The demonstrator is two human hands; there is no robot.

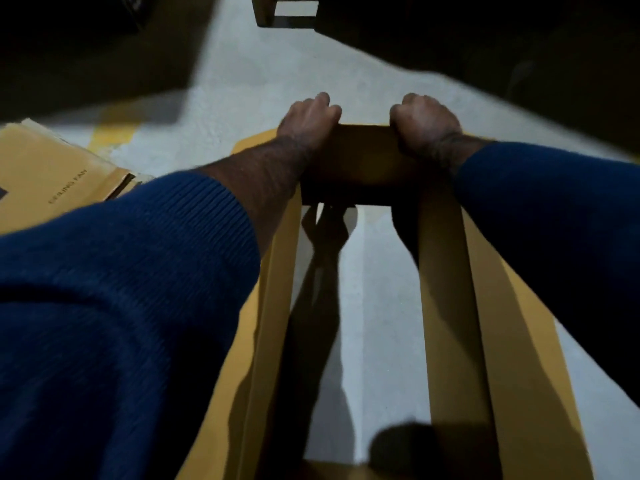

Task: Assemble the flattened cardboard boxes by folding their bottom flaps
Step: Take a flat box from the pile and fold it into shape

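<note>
An opened yellow-brown cardboard box (446, 271) stands on the grey floor below me, long and narrow, with the floor visible through its open middle. My left hand (310, 116) grips the far end flap (363, 157) at its left corner, fingers curled over the top edge. My right hand (422, 119) grips the same flap at its right corner, fingers curled over the edge. Both forearms in blue sleeves reach out along the box's long side walls.
A stack of flattened cardboard boxes (52, 168) printed "CEILING FAN" lies on the floor at the left. A yellow floor marking (114, 133) shows beside it. Dark shadowed areas lie at the top left and right, with a dark frame-like object (287, 12) at the top centre.
</note>
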